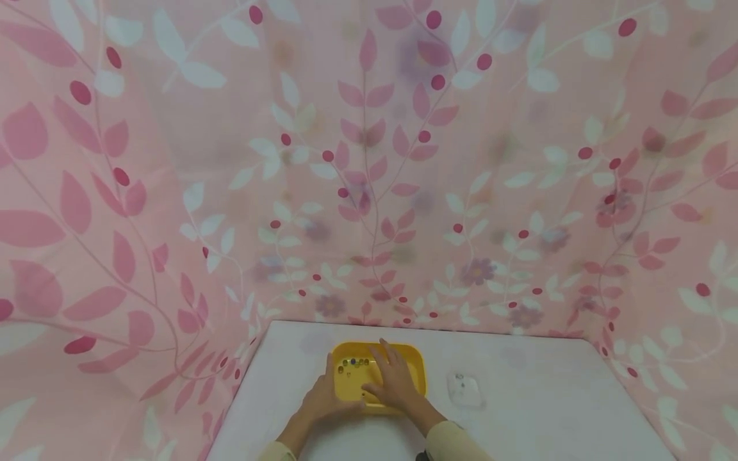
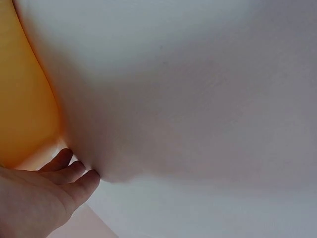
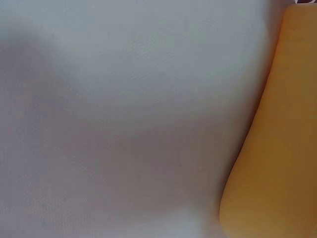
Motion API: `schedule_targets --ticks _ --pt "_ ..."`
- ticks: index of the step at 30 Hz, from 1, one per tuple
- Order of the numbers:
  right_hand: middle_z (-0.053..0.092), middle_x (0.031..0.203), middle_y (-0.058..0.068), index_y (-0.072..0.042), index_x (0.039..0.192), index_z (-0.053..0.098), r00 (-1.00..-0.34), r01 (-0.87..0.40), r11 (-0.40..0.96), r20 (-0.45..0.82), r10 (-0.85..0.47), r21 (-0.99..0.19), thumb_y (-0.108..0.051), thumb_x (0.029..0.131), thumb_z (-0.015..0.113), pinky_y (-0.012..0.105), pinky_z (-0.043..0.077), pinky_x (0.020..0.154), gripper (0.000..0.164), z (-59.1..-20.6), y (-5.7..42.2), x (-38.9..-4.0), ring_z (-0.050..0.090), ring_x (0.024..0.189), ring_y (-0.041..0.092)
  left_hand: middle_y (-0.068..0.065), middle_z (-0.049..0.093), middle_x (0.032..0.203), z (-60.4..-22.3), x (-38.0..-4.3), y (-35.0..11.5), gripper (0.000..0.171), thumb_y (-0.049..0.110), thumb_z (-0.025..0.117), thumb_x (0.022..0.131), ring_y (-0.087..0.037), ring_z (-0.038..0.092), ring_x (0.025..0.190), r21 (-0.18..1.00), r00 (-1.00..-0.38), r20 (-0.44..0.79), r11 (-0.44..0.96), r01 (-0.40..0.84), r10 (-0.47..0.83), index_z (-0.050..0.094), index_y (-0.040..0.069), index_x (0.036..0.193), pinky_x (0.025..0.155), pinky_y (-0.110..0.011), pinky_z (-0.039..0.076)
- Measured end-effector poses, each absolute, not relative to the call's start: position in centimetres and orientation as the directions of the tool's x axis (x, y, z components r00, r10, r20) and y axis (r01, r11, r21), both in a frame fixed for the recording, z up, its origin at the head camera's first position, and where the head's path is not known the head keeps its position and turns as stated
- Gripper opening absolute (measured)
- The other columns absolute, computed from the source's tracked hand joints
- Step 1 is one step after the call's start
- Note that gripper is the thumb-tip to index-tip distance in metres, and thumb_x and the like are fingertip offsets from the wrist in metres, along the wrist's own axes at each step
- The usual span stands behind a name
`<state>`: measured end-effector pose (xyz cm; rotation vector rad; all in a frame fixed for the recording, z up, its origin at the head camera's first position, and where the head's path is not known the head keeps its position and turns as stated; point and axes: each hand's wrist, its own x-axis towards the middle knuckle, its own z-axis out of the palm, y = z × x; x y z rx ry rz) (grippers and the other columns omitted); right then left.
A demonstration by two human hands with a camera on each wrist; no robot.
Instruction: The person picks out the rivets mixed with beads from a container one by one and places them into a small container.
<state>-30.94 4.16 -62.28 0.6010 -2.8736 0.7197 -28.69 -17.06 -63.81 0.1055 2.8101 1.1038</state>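
A yellow tray (image 1: 418, 358) sits on the white table, with several small marbles (image 1: 346, 363) gathered in its left back part; one is dark blue, the others greenish or brownish. My left hand (image 1: 321, 396) rests at the tray's left front corner, thumb along the front side and fingers along the left side. In the left wrist view its fingers (image 2: 79, 186) reach down to the table beside the tray's wall. My right hand (image 1: 398, 381) is above the right half of the tray, fingers spread, and I see nothing held in it. The right wrist view shows only the tray's outer wall (image 3: 277, 148) and table.
To the right of the tray, a small clear container (image 1: 466, 392) stands on the white table (image 1: 553, 397), with a few tiny things at its back. A pink leaf-patterned curtain (image 1: 369, 192) hangs behind the table and along both sides. A dark object (image 1: 423, 456) shows at the bottom edge.
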Motion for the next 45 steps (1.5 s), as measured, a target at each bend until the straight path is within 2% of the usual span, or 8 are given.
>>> schedule_targets --ticks 3,7,13,18,25,32,37,45 --pt "0.025 0.162 0.011 -0.023 0.151 0.040 -0.923 -0.385 0.797 0.183 -0.339 -0.465 -0.045 0.081 0.079 0.061 0.034 0.111 0.083 -62.5 3.8 -31.2 0.034 0.143 0.038 -0.032 0.055 0.130 -63.8 -28.8 -17.1 0.147 0.067 0.084 0.058 -0.040 0.060 0.112 0.685 -0.992 -0.063 0.728 0.039 0.112 -0.001 -0.001 0.157 0.086 -0.058 0.051" --pt "0.037 0.154 0.013 -0.023 0.148 0.044 -0.920 -0.387 0.764 0.164 -0.356 -0.516 -0.039 0.081 0.081 0.057 0.043 0.105 0.079 -62.8 3.5 -31.4 0.047 0.133 0.036 -0.032 0.057 0.127 -64.0 -28.7 -17.1 0.148 0.067 0.085 0.057 -0.040 0.060 0.112 0.682 -0.993 -0.040 0.729 0.055 0.113 0.000 -0.004 0.156 0.087 -0.056 0.051" --pt "0.052 0.133 0.007 -0.022 0.145 0.046 -0.917 -0.347 0.713 0.062 -0.393 -0.610 -0.033 0.081 0.082 0.042 0.056 0.084 0.074 -63.0 3.0 -31.7 0.063 0.102 0.022 -0.033 0.055 0.130 -64.4 -28.5 -17.1 0.148 0.067 0.084 0.057 -0.040 0.060 0.112 0.680 -0.993 -0.052 0.732 0.042 0.105 0.001 -0.003 0.156 0.087 -0.057 0.051" --pt "0.058 0.108 0.004 -0.015 0.127 0.062 -0.910 -0.344 0.689 0.046 -0.412 -0.638 -0.025 0.080 0.083 0.026 0.050 0.071 0.053 -63.2 2.5 -32.0 0.056 0.084 0.011 -0.033 0.055 0.130 -64.3 -28.5 -17.0 0.148 0.070 0.083 0.057 -0.041 0.060 0.113 0.686 -0.993 -0.051 0.726 0.040 0.102 0.001 -0.003 0.156 0.087 -0.058 0.050" --pt "0.063 0.098 0.007 -0.008 0.112 0.068 -0.900 -0.323 0.636 0.020 -0.435 -0.700 -0.014 0.075 0.084 0.031 0.049 0.074 0.041 -63.2 2.1 -32.1 0.057 0.085 0.017 -0.034 0.056 0.128 -64.3 -28.4 -17.2 0.147 0.067 0.085 0.057 -0.041 0.060 0.112 0.699 -0.993 -0.032 0.713 0.056 0.110 0.001 -0.003 0.156 0.087 -0.058 0.050" --pt "0.062 0.086 0.000 -0.008 0.094 0.074 -0.889 -0.363 0.633 0.051 -0.454 -0.684 -0.011 0.064 0.085 0.027 0.048 0.072 0.031 -64.6 2.6 -32.2 0.053 0.077 0.008 -0.026 0.058 0.127 -65.3 -28.3 -16.8 0.148 0.067 0.084 0.058 -0.030 0.060 0.107 0.735 -0.991 -0.048 0.677 0.050 0.126 -0.004 0.001 0.157 0.082 -0.050 0.050" --pt "0.068 0.081 -0.007 -0.012 0.084 0.075 -0.884 -0.346 0.600 0.035 -0.467 -0.721 -0.012 0.065 0.083 0.026 0.050 0.073 0.020 -65.3 2.5 -32.1 0.054 0.075 0.001 -0.028 0.055 0.133 -64.8 -27.7 -17.0 0.147 0.066 0.084 0.059 -0.032 0.059 0.112 0.739 -0.990 -0.064 0.673 0.038 0.127 -0.004 0.000 0.157 0.086 -0.055 0.050" --pt "0.067 0.071 -0.005 -0.009 0.078 0.076 -0.891 -0.310 0.593 0.010 -0.454 -0.743 -0.010 0.068 0.081 0.022 0.045 0.063 0.012 -65.0 2.5 -32.2 0.051 0.067 0.001 -0.028 0.054 0.135 -64.5 -28.1 -17.0 0.146 0.067 0.084 0.061 -0.030 0.057 0.110 0.743 -0.990 -0.066 0.669 0.033 0.122 -0.003 -0.001 0.157 0.086 -0.056 0.049"
